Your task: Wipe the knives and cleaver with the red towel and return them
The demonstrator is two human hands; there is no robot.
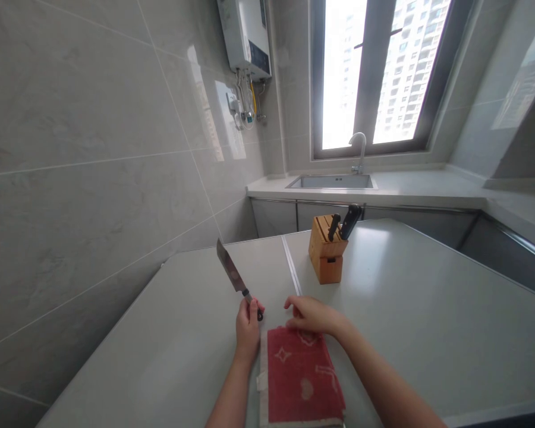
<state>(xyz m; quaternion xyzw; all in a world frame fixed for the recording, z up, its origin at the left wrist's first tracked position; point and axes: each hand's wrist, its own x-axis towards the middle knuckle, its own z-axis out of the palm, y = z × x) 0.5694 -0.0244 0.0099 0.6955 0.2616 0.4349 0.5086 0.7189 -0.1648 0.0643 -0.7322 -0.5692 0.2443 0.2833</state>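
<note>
A kitchen knife (230, 268) with a broad blade and black handle is held in my left hand (248, 327). Its blade points up and away to the left, above the table. My left fingers are closed around the handle, whose butt end shows past them. My right hand (312, 315) is over the far edge of a folded red towel (301, 380) with pale patterns and a whitish border. The right fingers are bent and apart, with nothing visible between them; whether they touch the cloth is unclear. A wooden knife block (329, 261) with black-handled tools stands beyond my right hand.
The pale table (173, 351) has a seam running away from me and borders a tiled wall (93, 226) on the left. Beyond it are a counter (428, 181) with a sink (332, 182), a faucet (361, 151) and a window. A water heater (245, 35) hangs in the corner.
</note>
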